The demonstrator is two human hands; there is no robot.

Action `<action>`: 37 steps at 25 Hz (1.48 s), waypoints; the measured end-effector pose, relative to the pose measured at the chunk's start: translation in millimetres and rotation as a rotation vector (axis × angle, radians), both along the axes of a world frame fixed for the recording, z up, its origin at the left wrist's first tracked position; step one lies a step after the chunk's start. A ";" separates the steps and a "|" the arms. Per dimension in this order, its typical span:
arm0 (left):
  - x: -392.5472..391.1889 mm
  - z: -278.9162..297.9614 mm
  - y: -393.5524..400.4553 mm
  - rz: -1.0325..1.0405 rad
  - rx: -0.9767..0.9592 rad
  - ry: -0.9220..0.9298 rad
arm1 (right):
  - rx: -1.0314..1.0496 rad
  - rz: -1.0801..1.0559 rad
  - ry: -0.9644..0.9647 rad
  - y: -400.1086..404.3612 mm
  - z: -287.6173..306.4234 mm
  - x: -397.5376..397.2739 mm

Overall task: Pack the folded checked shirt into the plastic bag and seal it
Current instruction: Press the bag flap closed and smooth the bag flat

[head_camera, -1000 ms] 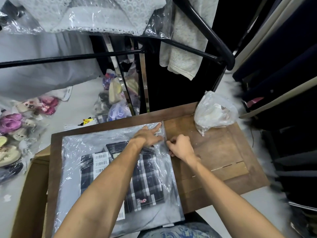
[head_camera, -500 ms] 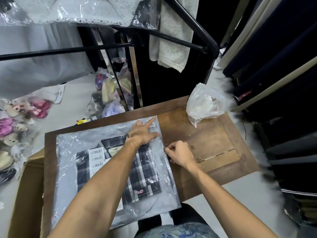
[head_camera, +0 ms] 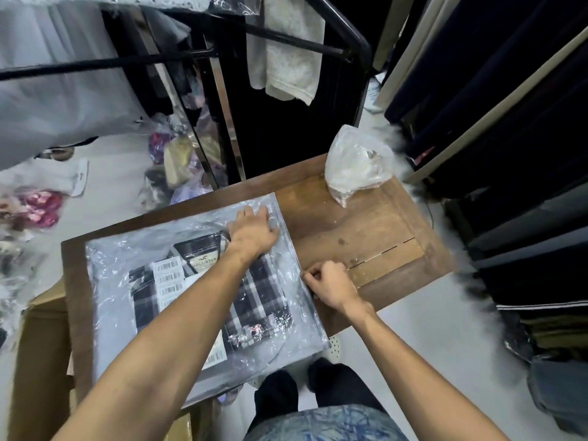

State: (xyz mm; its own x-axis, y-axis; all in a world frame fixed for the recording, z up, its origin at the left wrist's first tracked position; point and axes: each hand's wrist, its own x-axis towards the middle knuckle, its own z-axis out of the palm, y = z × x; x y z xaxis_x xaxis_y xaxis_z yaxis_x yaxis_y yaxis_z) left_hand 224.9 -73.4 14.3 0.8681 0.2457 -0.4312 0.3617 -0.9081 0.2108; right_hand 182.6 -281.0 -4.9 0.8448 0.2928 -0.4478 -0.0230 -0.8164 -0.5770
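Two bare hands work on a clear plastic bag (head_camera: 203,281) that lies flat on a brown wooden table (head_camera: 359,230). The folded black-and-white checked shirt (head_camera: 254,300) is inside the bag, under the left arm. The shirt's long side runs from the near edge of the table toward the far edge, tilted a little — its collar end, with a tan label, points away from the person. The bag's right edge runs the same way, along the middle of the table.

The left hand (head_camera: 253,232) lies flat and spread, pressing down on the far right corner of the bag. The right hand (head_camera: 329,283) is curled, pinching the bag's right edge between thumb and fingers.

A small crumpled white plastic bag (head_camera: 358,163) sits on the far right corner of the table, well apart from the hands.
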 end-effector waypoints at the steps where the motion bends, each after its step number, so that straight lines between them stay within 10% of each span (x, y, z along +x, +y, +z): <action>1: -7.7 7.9 -5.3 -0.078 0.041 0.013 | -0.005 -0.002 -0.007 0.4 -0.8 0.4; 14: -101.1 4.8 -60.3 -0.242 -0.078 0.342 | -0.004 0.087 -0.025 -4.2 3.7 2.1; 37: -110.5 -2.0 -67.3 -0.157 -0.058 0.273 | -0.016 0.326 0.112 -78.1 11.5 -64.2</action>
State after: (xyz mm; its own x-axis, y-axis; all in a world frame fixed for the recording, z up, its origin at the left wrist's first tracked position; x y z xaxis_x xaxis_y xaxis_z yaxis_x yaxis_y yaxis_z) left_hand 114.4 -140.8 12.3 0.7436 0.0867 -0.6630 0.2688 -0.9467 0.1777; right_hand 118.4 -359.1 6.6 0.6535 0.5315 -0.5390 0.1783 -0.8001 -0.5727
